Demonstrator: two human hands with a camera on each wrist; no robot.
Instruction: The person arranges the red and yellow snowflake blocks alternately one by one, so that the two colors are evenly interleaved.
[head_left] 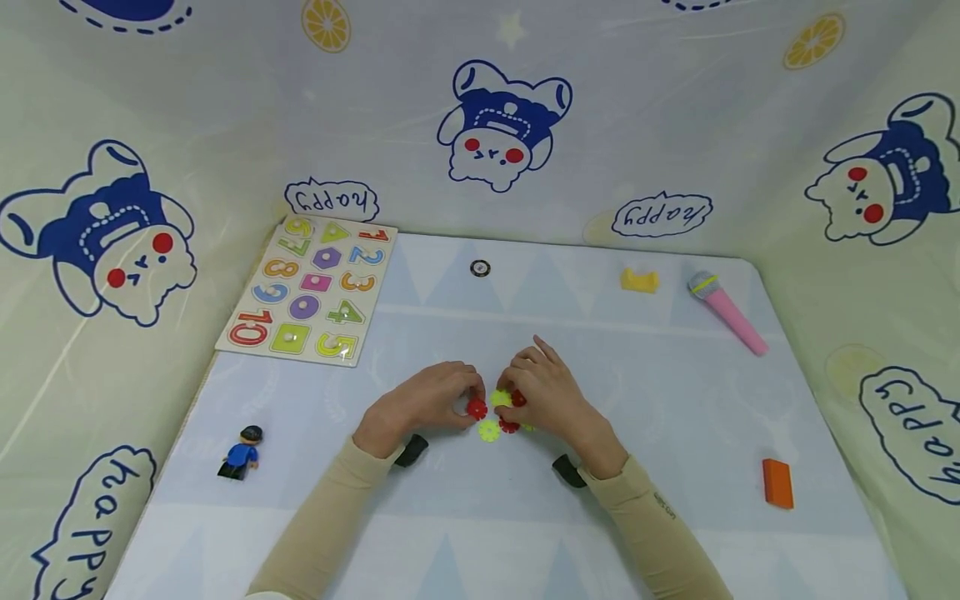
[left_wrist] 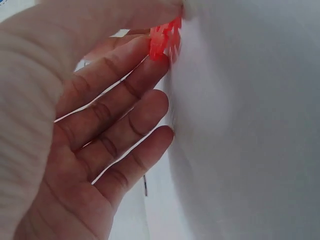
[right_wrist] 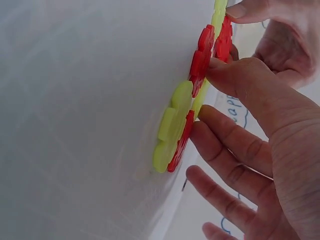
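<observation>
Left hand [head_left: 420, 407] pinches a red snowflake disc [head_left: 477, 408] between thumb and fingers [left_wrist: 125, 85] at mid-surface [head_left: 465, 517]; the left wrist view shows the disc's notched edge caught at the fingertips. Right hand [head_left: 547, 398] rests on the disc cluster [head_left: 504, 415], a flat chain of red and lime-green discs slotted together, thumb and forefinger nipping a red piece, other fingers [right_wrist: 225, 135] loosely spread beside it.

Discs look thin, stiff plastic, very light, probably smooth and apt to slide on the mat. Joints look friction-fit, so likely to pop apart if twisted. Best hold judged at the rim between notches, thumb against fingertip; steady the cluster flat while pressing slots.

Around: number puzzle board [head_left: 309, 287] far left, toy figure [head_left: 242, 454] near left, yellow piece [head_left: 640, 281] and pink microphone [head_left: 726, 310] far right, orange block [head_left: 777, 483] near right, small round thing [head_left: 480, 267] at back. All well apart; nothing blocks the hands.
</observation>
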